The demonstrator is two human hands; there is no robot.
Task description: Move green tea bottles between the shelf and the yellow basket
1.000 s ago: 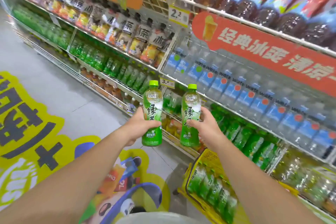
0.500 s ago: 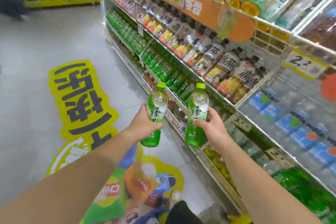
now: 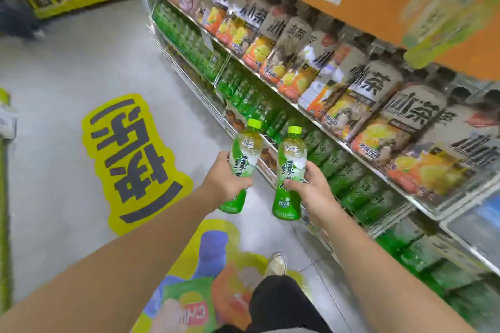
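The left hand (image 3: 224, 184) grips one green tea bottle (image 3: 244, 154) round its middle, fingers curled over the label. The right hand (image 3: 311, 189) holds a second bottle (image 3: 290, 167) the same way, thumb across the front. Both bottles have light green caps. They are held up in the air side by side, close but apart. The left one leans slightly to the right; the right one is nearly upright. They hang over the floor (image 3: 67, 89), just beside the shelf (image 3: 349, 147) on the right. A row of like green bottles (image 3: 351, 184) fills the tier behind the right hand, under a tier of iced tea bottles (image 3: 365, 94). A yellow sticker (image 3: 130, 159) with black characters lies on the floor to the left of the hands. A pale shoe (image 3: 276, 263) and a dark trouser leg (image 3: 281, 303) show below the hands.
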